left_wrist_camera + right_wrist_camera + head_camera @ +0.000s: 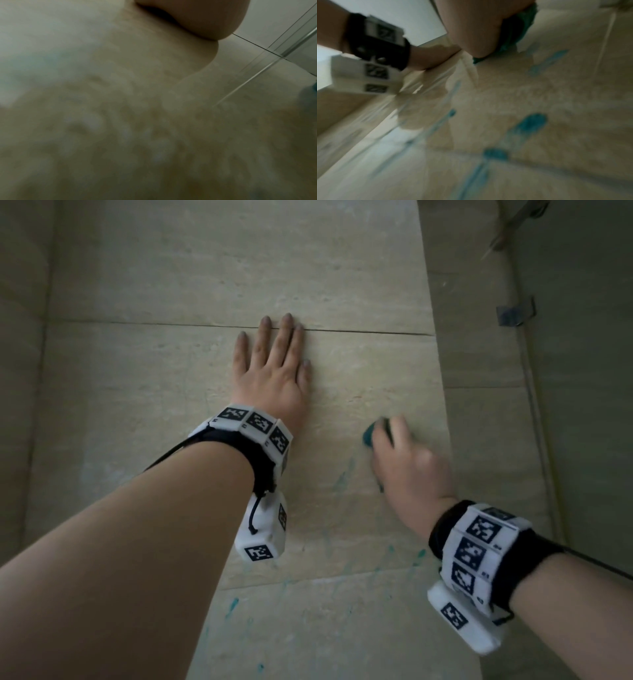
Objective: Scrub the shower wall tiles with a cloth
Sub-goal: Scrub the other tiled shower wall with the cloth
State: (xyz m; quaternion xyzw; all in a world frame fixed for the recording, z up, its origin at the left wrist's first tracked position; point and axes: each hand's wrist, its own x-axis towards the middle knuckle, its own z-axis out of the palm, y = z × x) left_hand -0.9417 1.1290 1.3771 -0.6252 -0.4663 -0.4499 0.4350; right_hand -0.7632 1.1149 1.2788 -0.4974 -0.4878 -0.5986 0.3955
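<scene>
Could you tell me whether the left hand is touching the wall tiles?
Touching. In the head view the left hand lies flat, fingers straight, on the wall tiles, with no gap or shadow beneath it.

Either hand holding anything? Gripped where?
Right hand grips a bunched teal cloth against the tiles; which part cannot be told. Left hand lies flat on the wall, holding nothing.

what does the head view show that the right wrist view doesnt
Only the head view shows the left hand spread flat on the tiled wall, fingers straight, and the back of the right hand gripping the cloth. Only the right wrist view shows the teal smears close up, large though blurred, and the cloth bunched under the palm. Both show the teal cloth pressed to the beige tiles and the left wristband.
</scene>
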